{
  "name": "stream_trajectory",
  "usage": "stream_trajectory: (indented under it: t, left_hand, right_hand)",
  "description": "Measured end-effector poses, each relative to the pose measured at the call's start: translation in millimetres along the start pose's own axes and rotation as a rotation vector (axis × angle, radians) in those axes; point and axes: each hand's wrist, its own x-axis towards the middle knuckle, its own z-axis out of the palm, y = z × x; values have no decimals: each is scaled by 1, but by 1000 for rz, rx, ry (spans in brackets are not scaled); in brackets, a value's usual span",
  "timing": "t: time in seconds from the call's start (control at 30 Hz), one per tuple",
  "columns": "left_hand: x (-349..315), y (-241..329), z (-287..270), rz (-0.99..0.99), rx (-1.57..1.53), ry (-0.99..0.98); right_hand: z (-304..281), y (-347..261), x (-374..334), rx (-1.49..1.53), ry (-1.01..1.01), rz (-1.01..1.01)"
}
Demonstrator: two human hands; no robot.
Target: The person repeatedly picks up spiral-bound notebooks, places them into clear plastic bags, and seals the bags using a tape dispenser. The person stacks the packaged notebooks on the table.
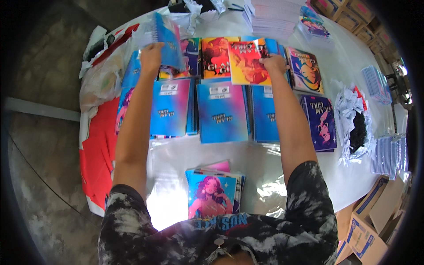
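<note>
At the far left of the stacks, my left hand (151, 56) is closed on a spiral notebook with a blue and pink cover (168, 46), raised and slightly blurred. My right hand (274, 64) grips the right edge of a red and yellow notebook (248, 66), which overlaps the notebooks behind it. Nearer to me lies a row of blue and pink notebooks (223, 117) in stacks, their backs up. Close to my body rests a small pile topped by a notebook with a pink-haired figure (211, 194).
Red sheets (98, 154) and clear plastic wrapping cover the left side of the table. To the right are a purple notebook stack (321, 123), crumpled paper (351, 128) and more notebook piles (383, 154). Cardboard boxes (364, 234) stand at the lower right; a tall white stack (271, 20) is at the back.
</note>
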Motion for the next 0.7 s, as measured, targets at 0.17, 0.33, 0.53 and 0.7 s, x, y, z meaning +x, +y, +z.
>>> stream_trajectory:
  t: [0.17,0.33,0.53,0.7]
  left_hand:
    - [-168,31,-82,77,-849,13]
    - [-335,44,-148,27,-743,-80]
    - [-485,-26,-138,-170,206,-216]
    - [-465,3,-176,-360,-199,-152]
  right_hand:
    - [-3,18,-2,226,125,-152]
    - [-100,6,-79,1101,42,-594]
    - [-203,54,-251,1657,-457,-585]
    - [-127,127,-377,1674,-953,-93]
